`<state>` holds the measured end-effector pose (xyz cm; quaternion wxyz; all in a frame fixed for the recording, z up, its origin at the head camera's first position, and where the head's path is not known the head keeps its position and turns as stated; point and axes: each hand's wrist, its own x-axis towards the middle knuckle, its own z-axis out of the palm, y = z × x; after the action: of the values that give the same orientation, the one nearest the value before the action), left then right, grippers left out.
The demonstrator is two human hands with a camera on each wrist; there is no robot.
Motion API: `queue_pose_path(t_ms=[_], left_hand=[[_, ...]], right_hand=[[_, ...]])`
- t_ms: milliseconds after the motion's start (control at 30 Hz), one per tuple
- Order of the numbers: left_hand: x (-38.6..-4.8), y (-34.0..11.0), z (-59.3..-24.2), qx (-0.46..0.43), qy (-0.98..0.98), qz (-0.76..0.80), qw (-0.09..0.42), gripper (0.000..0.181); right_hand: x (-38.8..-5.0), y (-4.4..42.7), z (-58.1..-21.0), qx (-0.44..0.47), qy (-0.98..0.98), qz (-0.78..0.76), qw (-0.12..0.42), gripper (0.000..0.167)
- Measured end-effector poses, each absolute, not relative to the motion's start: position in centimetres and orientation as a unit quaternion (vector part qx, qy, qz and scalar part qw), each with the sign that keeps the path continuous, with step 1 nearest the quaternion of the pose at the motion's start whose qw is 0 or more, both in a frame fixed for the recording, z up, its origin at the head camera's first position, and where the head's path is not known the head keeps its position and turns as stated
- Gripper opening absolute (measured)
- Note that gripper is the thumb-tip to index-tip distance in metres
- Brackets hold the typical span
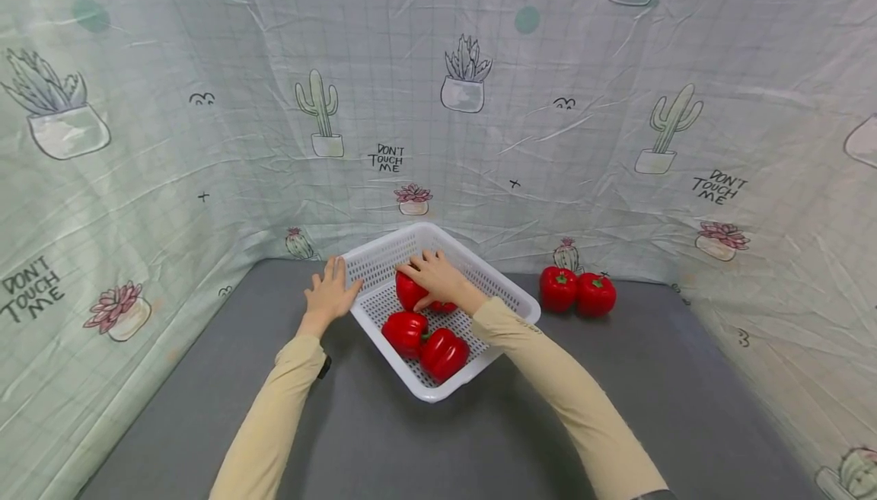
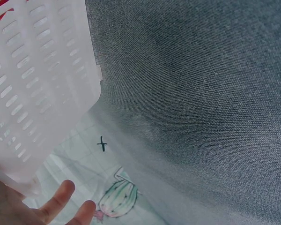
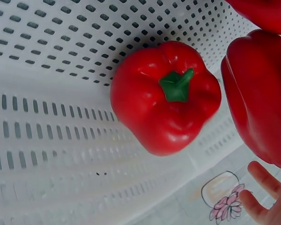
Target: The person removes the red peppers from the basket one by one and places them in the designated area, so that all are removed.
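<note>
A white perforated plastic basket (image 1: 503,294) stands at an angle on the grey table, with several red bell peppers in it. My right hand (image 1: 438,281) reaches over the basket and grips one red bell pepper (image 3: 257,98) towards the back. Beside it, another bell pepper (image 3: 166,101) with a green stem sits in the basket; from the head it is mostly hidden under the hand. Nearer the front lie two more, one bell pepper (image 1: 406,332) touching the other bell pepper (image 1: 444,354). Fingers spread, my left hand (image 1: 329,298) rests at the basket's left rim.
Two red bell peppers, a left one (image 1: 558,288) and a right one (image 1: 595,294), stand side by side on the table to the right of the basket. A cloth (image 1: 521,127) printed with cacti hangs behind and along both sides of the grey table (image 1: 384,447).
</note>
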<state>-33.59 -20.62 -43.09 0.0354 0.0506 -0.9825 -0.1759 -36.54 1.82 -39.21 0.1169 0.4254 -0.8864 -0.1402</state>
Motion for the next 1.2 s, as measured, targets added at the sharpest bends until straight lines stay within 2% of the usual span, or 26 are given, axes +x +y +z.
queue_pose_path(t_ms=[133, 633, 867, 1200], left_hand=[[-33.7, -20.6, -43.2, 0.052, -0.982, -0.179, 0.041, 0.072], [-33.8, -20.7, -43.4, 0.046, -0.983, -0.176, 0.037, 0.072], [-33.7, -20.8, -43.3, 0.042, -0.982, -0.181, 0.038, 0.072], [-33.7, -20.8, -43.1, 0.042, -0.982, -0.181, 0.040, 0.072]], right_hand=[[-36.2, 2.0, -38.7, 0.424, -0.885, -0.153, 0.120, 0.081], [-34.4, 3.6, -37.0, 0.453, -0.857, -0.159, 0.188, 0.079], [-32.8, 4.7, -35.7, 0.461, -0.859, -0.139, 0.171, 0.077], [-30.9, 6.8, -34.5, 0.462, -0.869, -0.090, 0.152, 0.084]])
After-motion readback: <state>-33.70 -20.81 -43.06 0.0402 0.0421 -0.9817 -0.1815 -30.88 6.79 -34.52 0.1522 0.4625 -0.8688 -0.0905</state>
